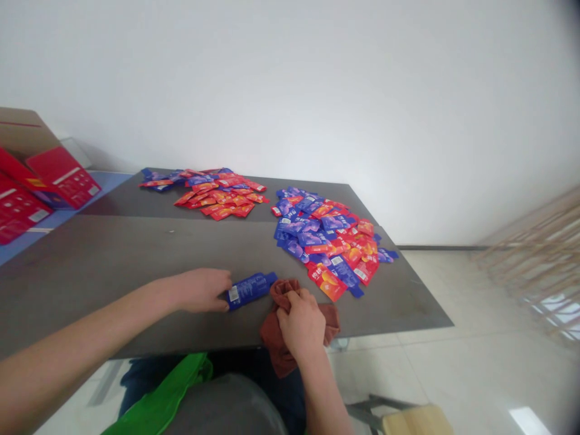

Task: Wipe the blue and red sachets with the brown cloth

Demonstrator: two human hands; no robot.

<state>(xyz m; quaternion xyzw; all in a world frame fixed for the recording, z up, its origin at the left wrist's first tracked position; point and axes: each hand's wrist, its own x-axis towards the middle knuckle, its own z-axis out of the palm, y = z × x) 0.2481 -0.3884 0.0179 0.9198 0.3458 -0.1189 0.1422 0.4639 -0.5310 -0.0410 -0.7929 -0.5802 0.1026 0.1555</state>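
A blue pouch (pixel 249 290) with a barcode lies flat near the table's front edge, its narrow end toward the right. My left hand (pixel 206 290) grips the pouch's left end between thumb and fingers. Bunched under the closed fingers of my right hand (pixel 302 320) is a reddish-brown cloth (pixel 276 338), part of which hangs over the table edge. The cloth's upper fold sits right beside the pouch's narrow end; whether they touch I cannot tell.
A heap of blue and red pouches (pixel 328 232) covers the table's right side. Another pile (pixel 217 192) lies at the back. Red boxes (pixel 63 175) stand at far left on a blue surface. The grey table (pixel 113 254) meets a white wall behind. A stool (pixel 417 420) is below right.
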